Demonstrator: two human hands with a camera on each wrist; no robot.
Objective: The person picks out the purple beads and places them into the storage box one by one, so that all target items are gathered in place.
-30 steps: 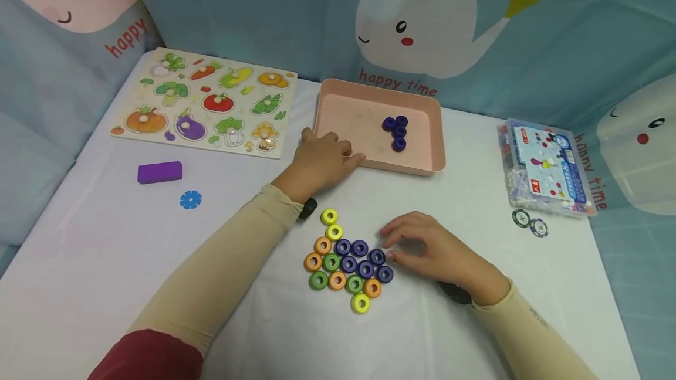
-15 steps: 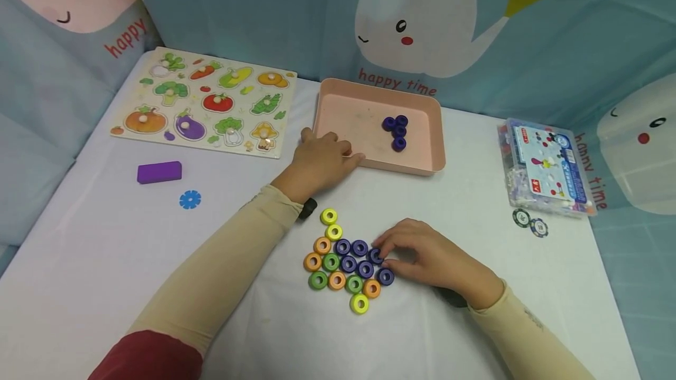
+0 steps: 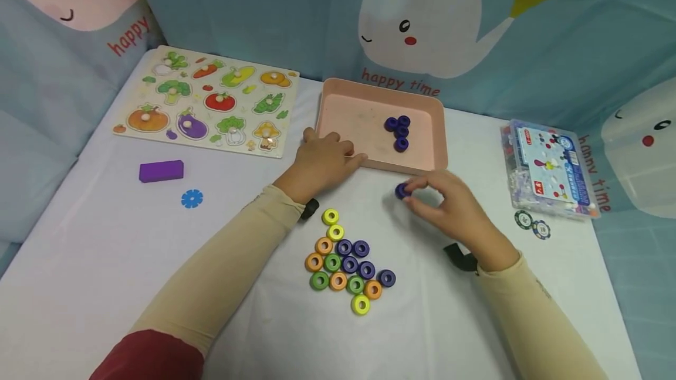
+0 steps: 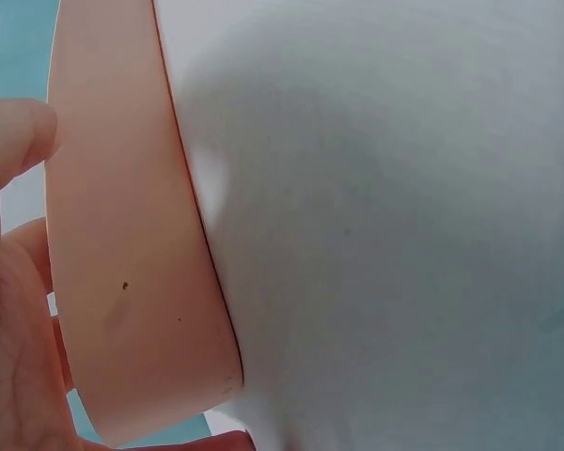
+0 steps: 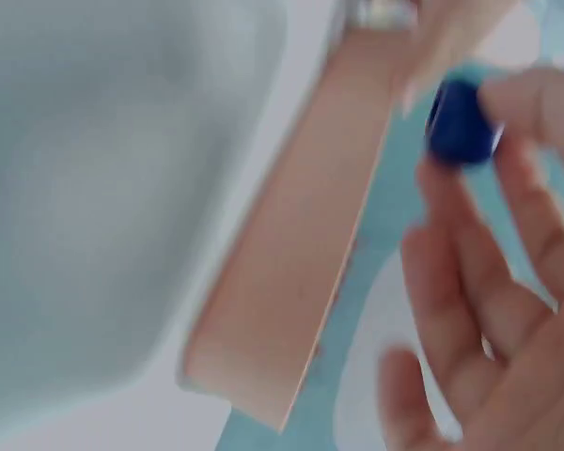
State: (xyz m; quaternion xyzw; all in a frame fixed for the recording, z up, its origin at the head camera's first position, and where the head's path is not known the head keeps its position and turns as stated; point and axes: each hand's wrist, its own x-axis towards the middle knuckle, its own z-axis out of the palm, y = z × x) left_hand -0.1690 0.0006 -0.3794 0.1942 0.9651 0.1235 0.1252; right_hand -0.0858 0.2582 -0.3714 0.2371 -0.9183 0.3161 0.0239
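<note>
The right hand [image 3: 449, 207] pinches a purple ring [image 3: 403, 190] by its rim; it looks light, hard and smooth, best held across the edge, while the left hand [image 3: 322, 160] rests on the pink tray [image 3: 377, 164], grip relaxed

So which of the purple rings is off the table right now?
The purple ring pinched in the right hand, just in front of the pink tray; the others lie flat.

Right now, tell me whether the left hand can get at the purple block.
Probably yes. The left hand rests against the tray, holding nothing, and only bare cloth lies between it and the purple block.
</note>
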